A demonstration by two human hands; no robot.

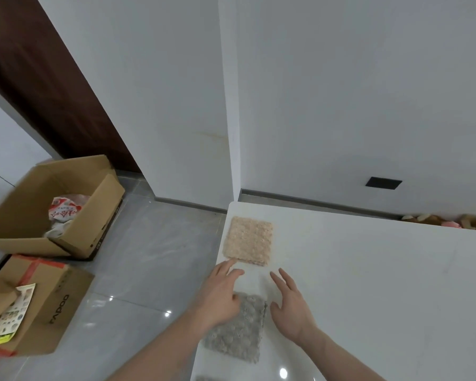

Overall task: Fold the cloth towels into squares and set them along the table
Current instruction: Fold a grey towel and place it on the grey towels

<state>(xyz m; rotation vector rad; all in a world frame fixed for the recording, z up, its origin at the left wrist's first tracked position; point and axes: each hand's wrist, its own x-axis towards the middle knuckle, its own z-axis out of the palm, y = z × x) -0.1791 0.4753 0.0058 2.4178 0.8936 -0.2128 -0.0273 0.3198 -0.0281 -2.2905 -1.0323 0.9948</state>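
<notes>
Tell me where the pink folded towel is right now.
In the head view, the pink folded square towel lies near the white table's far left corner, beyond the grey folded towel.

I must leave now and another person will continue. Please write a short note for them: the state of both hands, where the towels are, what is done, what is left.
Left hand: open, holds nothing, over the table's left edge, partly above the grey towel.
Right hand: open, holds nothing, beside the grey towel.
Pink towel: folded square, at the far left corner of the white table.
Grey towel: folded square, nearer along the same edge.
Another grey piece shows at the bottom edge; its state cannot be told.
Left: no unfolded towel is in view; check.
</notes>
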